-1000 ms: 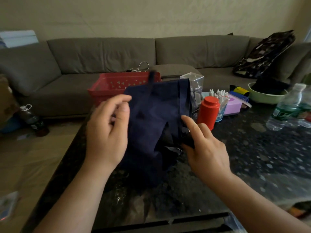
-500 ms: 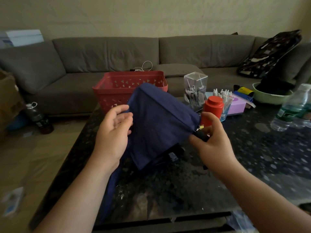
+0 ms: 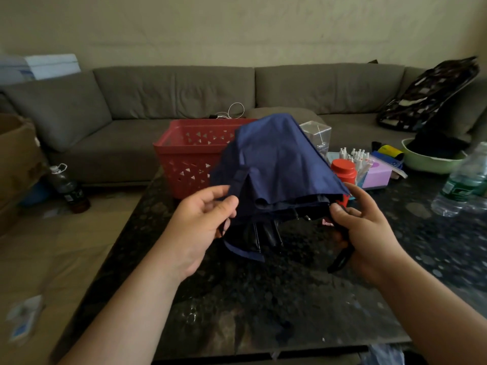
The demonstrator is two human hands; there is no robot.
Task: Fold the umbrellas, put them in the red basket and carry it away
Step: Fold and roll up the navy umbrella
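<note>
Far left, on the floor: a dark bottle [image 3: 69, 187] is standing beside a cardboard box [image 3: 15, 164]. A grey sofa [image 3: 171, 93] is running along the wall behind the dark speckled table [image 3: 263, 306].

L hand [image 3: 201, 219] is sitting palm-up over the table, thumb and forefinger pinching the navy umbrella's closure strap [image 3: 236, 183] at the canopy's left edge; remaining fingers are curling loosely beneath.

The red basket [image 3: 189, 159] is standing at the table's far edge, behind the L hand, its right portion hidden by the canopy. No contents are showing in the visible part.

The navy umbrella [image 3: 276, 164] is hanging in the air btwn both hands, above the table centre, canopy bunched and only partly gathered (dark ribs and inner folds are showing underneath).

R hand [image 3: 366, 227] is gripping the umbrella's lower right end, fingers curling round a dark part w/ a black wrist loop [image 3: 341, 258] dangling below the palm.

Further right on the table: a clear box [image 3: 317, 133], a red-capped container [image 3: 343, 171], a pink box [image 3: 376, 175], a green bowl [image 3: 432, 164], and a water bottle [image 3: 463, 180] at the far right.
</note>
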